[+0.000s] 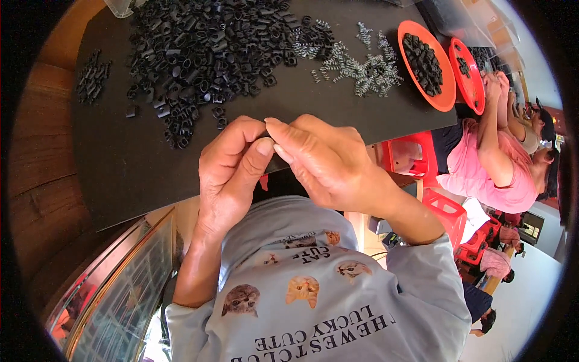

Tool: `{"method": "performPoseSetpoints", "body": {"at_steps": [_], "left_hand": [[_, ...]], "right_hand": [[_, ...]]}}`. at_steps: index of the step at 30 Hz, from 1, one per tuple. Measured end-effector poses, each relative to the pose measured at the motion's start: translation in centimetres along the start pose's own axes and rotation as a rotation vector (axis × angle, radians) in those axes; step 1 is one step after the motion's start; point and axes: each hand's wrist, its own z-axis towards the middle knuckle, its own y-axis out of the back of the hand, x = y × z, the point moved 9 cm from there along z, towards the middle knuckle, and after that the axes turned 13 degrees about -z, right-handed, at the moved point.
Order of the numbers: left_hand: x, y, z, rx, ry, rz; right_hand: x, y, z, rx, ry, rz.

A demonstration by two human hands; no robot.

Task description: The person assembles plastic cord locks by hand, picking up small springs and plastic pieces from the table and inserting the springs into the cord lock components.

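My left hand (232,166) and my right hand (332,160) meet at the fingertips over the near edge of the dark table (136,181). Both are closed in a pinch. A dark sliver shows between the fingertips, but the fingers hide most of it and I cannot tell its kind. Beyond them spreads a big heap of small black plastic sleeve-like pieces (199,54). Small metal coil springs (368,72) lie loose to its right. A separate little group of thin black pieces (93,78) lies at the far left.
An orange plate (447,99) of black pieces stands at the right table edge, beside a red plate (476,99). A person in a pink top (482,160) works at the right. Red plastic stools (416,158) stand near. A glass-fronted cabinet (114,289) is at lower left.
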Motion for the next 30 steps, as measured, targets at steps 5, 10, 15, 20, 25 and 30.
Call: {"method": "performPoseSetpoints", "body": {"at_steps": [5,10,15,20,25,30], "left_hand": [[-0.2,0.0,0.1,-0.016,0.008,-0.005],[0.1,0.2,0.2,-0.006,-0.001,0.015],[-0.1,0.1,0.2,-0.035,0.020,-0.002],[-0.2,0.5,0.1,-0.091,0.016,-0.005],[-0.2,0.4,0.3,-0.055,-0.008,0.042],[0.0,0.2,0.0,-0.064,0.055,-0.003]], "right_hand": [[-2.3,1.0,1.5,-0.028,0.052,0.064],[-5.9,-0.1,4.2,0.062,-0.016,-0.251],[-6.7,-2.1,4.6,0.132,-0.058,-0.442],[-6.9,-0.8,3.4,0.205,-0.309,0.033],[-6.1,-3.4,1.3,0.398,-0.561,0.535],[-6.2,-3.4,1.0,0.423,-0.660,0.713]]}}
